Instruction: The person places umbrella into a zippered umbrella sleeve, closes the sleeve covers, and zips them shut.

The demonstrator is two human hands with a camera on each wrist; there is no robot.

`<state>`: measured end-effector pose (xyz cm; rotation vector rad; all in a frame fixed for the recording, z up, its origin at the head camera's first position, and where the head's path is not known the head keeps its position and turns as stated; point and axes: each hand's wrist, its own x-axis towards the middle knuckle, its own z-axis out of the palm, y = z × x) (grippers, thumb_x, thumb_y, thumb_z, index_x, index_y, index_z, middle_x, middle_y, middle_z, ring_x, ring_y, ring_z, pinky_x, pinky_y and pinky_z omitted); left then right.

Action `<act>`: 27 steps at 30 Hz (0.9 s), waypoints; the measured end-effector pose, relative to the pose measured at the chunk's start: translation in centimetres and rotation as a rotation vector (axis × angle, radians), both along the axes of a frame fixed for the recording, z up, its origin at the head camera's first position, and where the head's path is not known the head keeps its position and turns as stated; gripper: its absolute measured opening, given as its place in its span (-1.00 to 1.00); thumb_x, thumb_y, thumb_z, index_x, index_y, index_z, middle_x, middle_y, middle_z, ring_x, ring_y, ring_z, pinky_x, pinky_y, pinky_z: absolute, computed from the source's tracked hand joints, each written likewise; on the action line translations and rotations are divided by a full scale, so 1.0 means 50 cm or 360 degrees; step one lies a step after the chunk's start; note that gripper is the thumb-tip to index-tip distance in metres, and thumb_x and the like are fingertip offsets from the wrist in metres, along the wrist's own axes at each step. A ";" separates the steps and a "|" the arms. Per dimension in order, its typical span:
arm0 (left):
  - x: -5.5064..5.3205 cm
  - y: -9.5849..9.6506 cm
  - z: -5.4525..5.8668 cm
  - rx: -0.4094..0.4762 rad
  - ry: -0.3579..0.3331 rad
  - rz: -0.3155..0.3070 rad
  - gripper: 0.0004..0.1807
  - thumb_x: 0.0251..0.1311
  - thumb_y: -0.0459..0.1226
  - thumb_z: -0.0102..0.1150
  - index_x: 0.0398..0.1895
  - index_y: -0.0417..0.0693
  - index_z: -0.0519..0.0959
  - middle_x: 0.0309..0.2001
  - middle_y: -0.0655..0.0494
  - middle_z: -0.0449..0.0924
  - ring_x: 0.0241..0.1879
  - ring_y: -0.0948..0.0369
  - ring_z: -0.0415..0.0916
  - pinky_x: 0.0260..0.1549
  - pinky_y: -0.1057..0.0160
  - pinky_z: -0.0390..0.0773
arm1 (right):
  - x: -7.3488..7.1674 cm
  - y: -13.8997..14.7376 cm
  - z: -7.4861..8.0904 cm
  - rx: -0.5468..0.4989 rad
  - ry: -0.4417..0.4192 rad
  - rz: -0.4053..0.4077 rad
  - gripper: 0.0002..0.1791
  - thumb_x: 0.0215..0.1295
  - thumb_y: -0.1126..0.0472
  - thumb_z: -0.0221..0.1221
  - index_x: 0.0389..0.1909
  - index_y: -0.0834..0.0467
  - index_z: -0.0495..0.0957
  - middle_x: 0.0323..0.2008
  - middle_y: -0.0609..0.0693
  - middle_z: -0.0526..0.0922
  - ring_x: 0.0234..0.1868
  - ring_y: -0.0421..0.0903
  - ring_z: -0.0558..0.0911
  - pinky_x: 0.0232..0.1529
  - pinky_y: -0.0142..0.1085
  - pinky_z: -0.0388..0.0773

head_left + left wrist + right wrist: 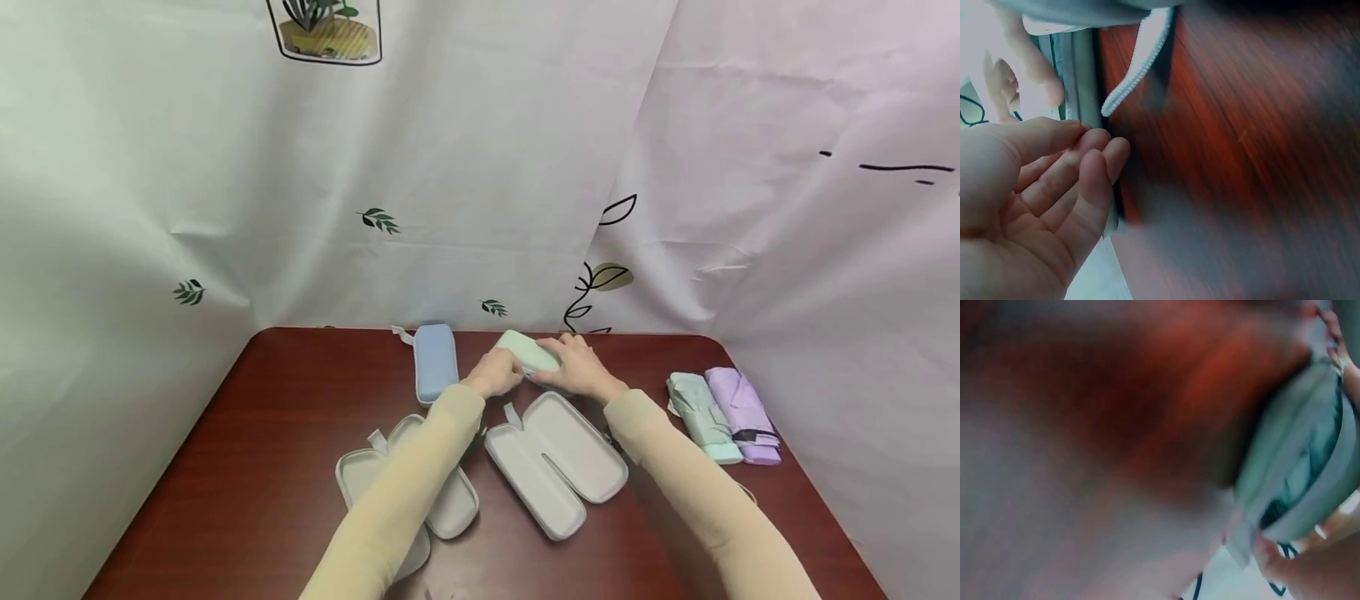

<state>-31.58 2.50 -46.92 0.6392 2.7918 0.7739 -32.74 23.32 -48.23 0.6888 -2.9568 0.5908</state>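
A pale green zip case (528, 350) is between the two hands near the table's back edge. My right hand (577, 367) grips its right end, fingers over the top and thumb along the near side. At the front of the case is my left hand (495, 372); in the left wrist view its thumb and forefinger pinch at the zipper (1071, 94), the other fingers loosely curled. The right wrist view shows the case partly unzipped, with teal folded fabric (1304, 472) inside and a tab (1241, 544) at one end.
Left of the hands lies a closed blue case (435, 364). Closer in, an opened case (555, 475) with pale lining lies flat, with more opened case halves (450, 504) partly under the left sleeve. Folded green (697, 417) and purple umbrellas (738, 404) lie at right.
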 end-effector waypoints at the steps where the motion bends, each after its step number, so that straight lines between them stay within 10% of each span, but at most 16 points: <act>1: 0.000 -0.001 0.000 0.0000 -0.0003 -0.0001 -0.79 0.27 -0.32 0.14 -0.42 -0.07 0.75 -0.59 0.20 0.50 -0.46 0.21 0.40 -0.44 0.30 0.40 | -0.002 0.006 0.004 -0.0013 -0.0013 0.0041 -0.26 0.19 -0.26 0.26 0.30 0.06 0.45 -0.06 0.09 0.51 -0.09 0.07 0.42 -0.15 -0.08 0.38; 7: -0.002 -0.013 0.000 -0.0013 0.0016 0.0016 -0.84 0.28 -0.30 0.17 -0.35 -0.05 0.75 -0.57 0.21 0.52 -0.49 0.24 0.39 -0.44 0.32 0.40 | -0.019 0.045 0.047 -0.0044 -0.0071 0.0369 -0.59 0.42 0.22 0.12 0.25 0.22 0.48 0.15 0.16 0.56 0.11 0.11 0.55 0.05 -0.01 0.45; 11: -0.002 -0.022 -0.002 -0.0022 0.0012 0.0018 -0.83 0.30 -0.29 0.16 -0.33 -0.04 0.75 -0.56 0.20 0.53 -0.51 0.25 0.39 -0.46 0.32 0.38 | -0.027 0.043 0.083 0.0212 -0.0048 0.0492 -0.38 0.23 0.47 0.12 0.35 0.13 0.40 0.17 0.12 0.54 0.08 0.07 0.55 -0.05 -0.03 0.48; 17: -0.009 -0.029 -0.003 -0.0003 0.0045 0.0036 -0.74 0.25 -0.35 0.12 -0.60 -0.04 0.63 -0.68 0.23 0.35 -0.59 0.25 0.31 -0.55 0.34 0.32 | -0.027 0.005 0.127 0.0641 -0.0028 0.0573 -0.19 0.07 0.52 0.18 0.38 -0.09 0.37 0.29 0.07 0.40 0.19 0.11 0.40 0.10 0.12 0.36; 22: -0.020 -0.038 -0.003 -0.0035 0.0122 0.0090 -0.56 0.19 -0.42 0.09 -0.82 0.02 0.27 -0.77 0.22 0.11 -0.68 0.24 0.14 -0.63 0.33 0.22 | -0.026 -0.026 0.126 0.0557 -0.0150 0.0686 -0.20 -0.05 0.53 0.22 0.29 -0.03 0.43 0.20 0.10 0.38 0.13 0.08 0.39 0.06 -0.02 0.38; 27: -0.030 -0.048 0.002 -0.0053 0.0123 0.0186 -0.75 0.22 -0.39 0.13 -0.59 -0.05 0.65 -0.56 0.17 0.54 -0.53 0.22 0.41 -0.46 0.28 0.46 | -0.030 -0.035 0.108 0.0499 -0.0178 0.0711 -0.13 -0.10 0.54 0.24 0.33 0.00 0.38 0.31 0.19 0.31 0.30 0.18 0.30 0.18 0.08 0.31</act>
